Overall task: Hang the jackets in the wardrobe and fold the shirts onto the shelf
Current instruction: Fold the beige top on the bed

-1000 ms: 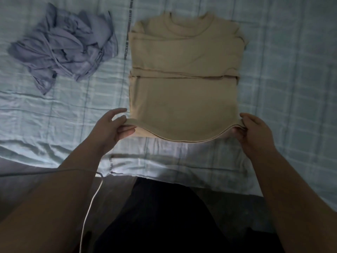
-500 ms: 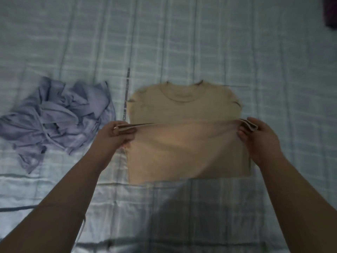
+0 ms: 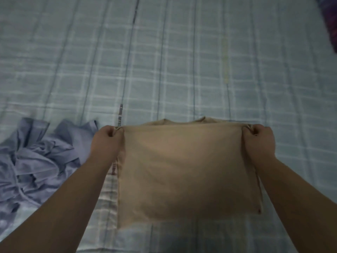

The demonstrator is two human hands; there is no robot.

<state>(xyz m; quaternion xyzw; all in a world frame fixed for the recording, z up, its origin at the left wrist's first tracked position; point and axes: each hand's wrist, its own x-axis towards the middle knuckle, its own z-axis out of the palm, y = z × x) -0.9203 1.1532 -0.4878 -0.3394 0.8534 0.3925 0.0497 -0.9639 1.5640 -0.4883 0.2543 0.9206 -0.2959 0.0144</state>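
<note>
A tan shirt lies on the bed, folded in half so its bottom hem reaches up to the shoulders. Only a strip of the collar shows above the folded edge. My left hand pinches the hem's left corner at the top of the fold. My right hand pinches the hem's right corner at the same height. Both forearms reach in from the bottom of the view on either side of the shirt.
A crumpled lavender-blue garment lies in a heap to the left of the tan shirt, close to my left arm. The pale blue checked bedsheet stretches away beyond the shirt. A dark purple object sits at the top right corner.
Both hands have carried the shirt's bottom hem away from me, from the near edge up to the shoulders, folding it in half. The view has tilted further up the bed.
</note>
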